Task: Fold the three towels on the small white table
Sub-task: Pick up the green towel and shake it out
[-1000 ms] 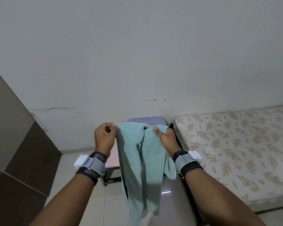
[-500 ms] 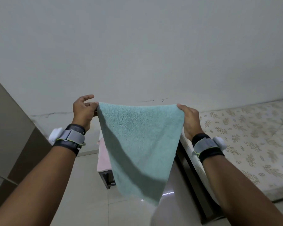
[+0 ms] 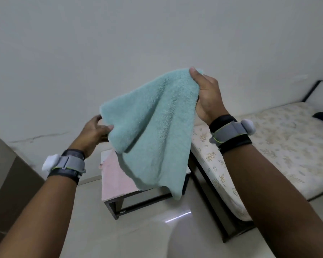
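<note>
Below a pale wall, the teal towel (image 3: 153, 127) is held aloft over the small white table (image 3: 188, 171), pinched by the right hand (image 3: 206, 95) and left hand (image 3: 95, 133). Corners should be matched before it is lowered flat beside the pink towel (image 3: 116, 179).

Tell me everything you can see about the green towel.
The green towel is pale mint terry cloth, plain and fluffy. It hangs in the air, unfolded but slack and creased, above the table and the pink towel. The right hand pinches its top corner high up; the left hand holds the lower left edge. Its bottom corner dangles free.
</note>
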Motion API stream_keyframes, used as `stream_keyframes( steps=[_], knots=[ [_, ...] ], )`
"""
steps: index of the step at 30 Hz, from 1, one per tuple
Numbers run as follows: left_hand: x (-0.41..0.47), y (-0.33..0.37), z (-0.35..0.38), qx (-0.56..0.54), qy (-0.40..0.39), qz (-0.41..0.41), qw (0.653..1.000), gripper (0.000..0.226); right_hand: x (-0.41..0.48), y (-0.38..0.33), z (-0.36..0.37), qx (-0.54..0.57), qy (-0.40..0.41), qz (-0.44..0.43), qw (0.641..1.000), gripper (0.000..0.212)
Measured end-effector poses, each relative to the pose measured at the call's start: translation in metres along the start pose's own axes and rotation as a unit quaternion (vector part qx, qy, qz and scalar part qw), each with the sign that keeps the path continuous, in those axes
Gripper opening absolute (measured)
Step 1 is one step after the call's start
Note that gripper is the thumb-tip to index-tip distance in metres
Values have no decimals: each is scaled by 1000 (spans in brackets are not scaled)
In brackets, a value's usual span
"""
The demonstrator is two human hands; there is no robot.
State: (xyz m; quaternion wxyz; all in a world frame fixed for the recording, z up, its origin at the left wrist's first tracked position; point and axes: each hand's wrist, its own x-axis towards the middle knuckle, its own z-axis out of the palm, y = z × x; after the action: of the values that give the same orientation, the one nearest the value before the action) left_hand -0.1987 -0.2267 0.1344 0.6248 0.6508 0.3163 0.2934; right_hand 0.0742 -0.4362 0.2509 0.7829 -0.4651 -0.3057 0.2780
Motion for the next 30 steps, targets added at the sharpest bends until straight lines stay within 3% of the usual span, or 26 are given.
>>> stream_keyframes(
  steps=[4, 7, 9, 10, 12, 14, 18, 20, 25, 28, 30],
  knots=[
    [1, -7, -8, -124, 105, 47, 986, 59, 7, 14, -24, -39, 36, 33, 998, 41],
    [1, 6, -3, -247, 94, 96, 960, 51, 14, 27, -37, -17, 53, 67, 996, 51],
    [2, 0, 2, -327, 47, 77, 941, 43, 20, 28, -38, 8, 43, 80, 996, 49],
    [2, -7, 7, -324, 5, 50, 945, 45, 23, 27, -37, 18, 33, 81, 996, 43],
    [-6, -28, 19, -209, -42, -36, 976, 66, 27, 27, -33, 22, 19, 78, 997, 40],
    [-11, -42, 31, -135, -27, -83, 987, 84, 32, 26, -32, 19, 12, 64, 998, 42],
    [-8, -26, 24, -164, 54, 25, 985, 63, 42, 34, -49, -12, 30, 66, 997, 34],
    [-6, -5, 18, -181, 61, 84, 978, 63, 49, 37, -65, -6, 33, 89, 995, 34],
    [1, 37, 20, -173, 40, 166, 970, 64, 54, 54, -84, 58, -103, 103, 988, 36],
    [1, 42, 18, -156, 94, 159, 970, 59, 44, 93, -89, -166, -147, 173, 960, 38],
    [-2, 35, 15, -133, 142, 125, 973, 56, 42, 105, -89, -195, -92, 194, 957, 36]
  ],
)
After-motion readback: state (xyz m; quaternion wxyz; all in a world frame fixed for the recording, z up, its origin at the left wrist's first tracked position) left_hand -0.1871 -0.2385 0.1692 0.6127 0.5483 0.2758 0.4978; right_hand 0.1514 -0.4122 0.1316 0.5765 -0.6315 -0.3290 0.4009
